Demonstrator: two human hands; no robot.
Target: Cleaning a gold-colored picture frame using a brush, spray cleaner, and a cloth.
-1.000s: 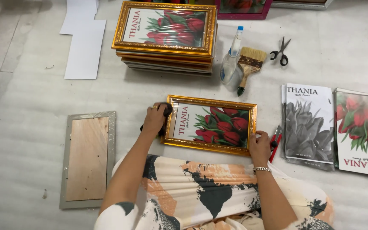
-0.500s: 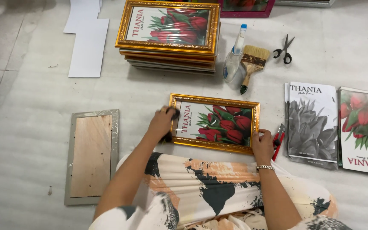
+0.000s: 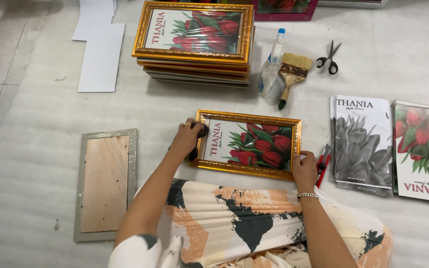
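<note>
While the left hand [image 3: 187, 139] gripped a dark object on a gold picture frame [image 3: 248, 144], the right hand [image 3: 305, 168] clasped its lower corner.

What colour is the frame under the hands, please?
Ornate gold frame, clearest in the head view.

The gold frame [image 3: 248, 144] has a shiny, embossed gilt moulding around a glossy tulip print. The grey frame [image 3: 106, 184] lying face down shows a matt, raw wooden backing board inside a dull silvery border. The paintbrush [image 3: 292, 75] has pale bristles and a wooden handle; the scissors [image 3: 329, 58] have metal blades with black plastic grips. The floor [image 3: 26, 129] covering looks matt and faintly textured.
</note>
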